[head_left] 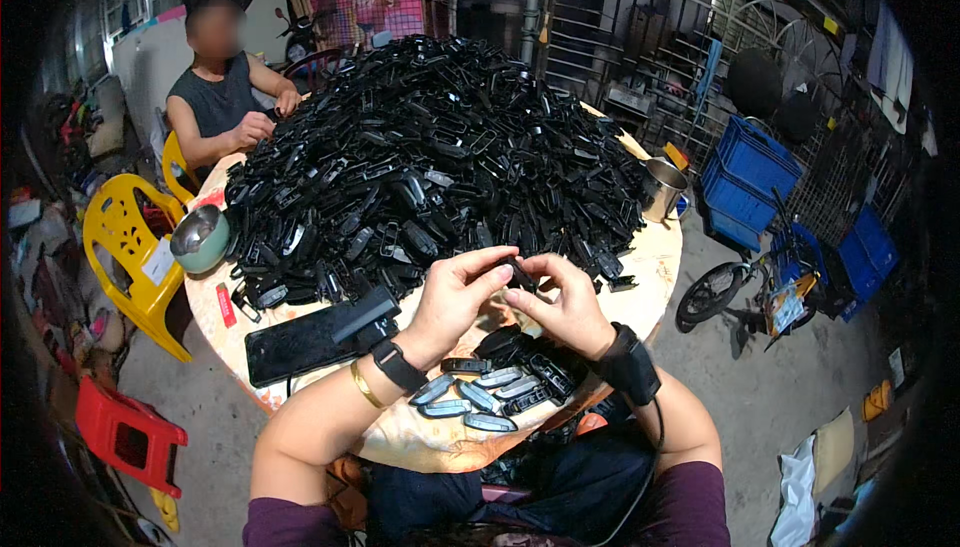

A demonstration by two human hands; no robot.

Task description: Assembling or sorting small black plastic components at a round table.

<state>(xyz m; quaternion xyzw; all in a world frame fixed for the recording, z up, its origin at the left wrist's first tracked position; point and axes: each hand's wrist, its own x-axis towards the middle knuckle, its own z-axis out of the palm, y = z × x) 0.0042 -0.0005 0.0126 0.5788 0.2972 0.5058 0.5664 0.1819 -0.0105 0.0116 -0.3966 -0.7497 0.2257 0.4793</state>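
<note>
Over the near part of a round table [400,444], my left hand [450,297] and my right hand [568,307] meet, fingers pinched around a small black plastic part [518,273]. My fingers cover most of it, so its exact shape is hidden. Just beyond them rises a large heap of black plastic casings [430,147], many long and rounded, some like open frames. Below my hands lie several casings with silvery-grey faces [482,397]. A smaller cluster of black casings [540,372] sits beside these, close to my right wrist.
Left of my left forearm lies a black phone [290,349] beside a dark block [366,315]. A green-rimmed metal bowl [200,240] and a steel mug [662,190] stand at the table's edges. Another person [215,97] sits far left, near a yellow chair [125,237]. Blue crates [745,177] stand right.
</note>
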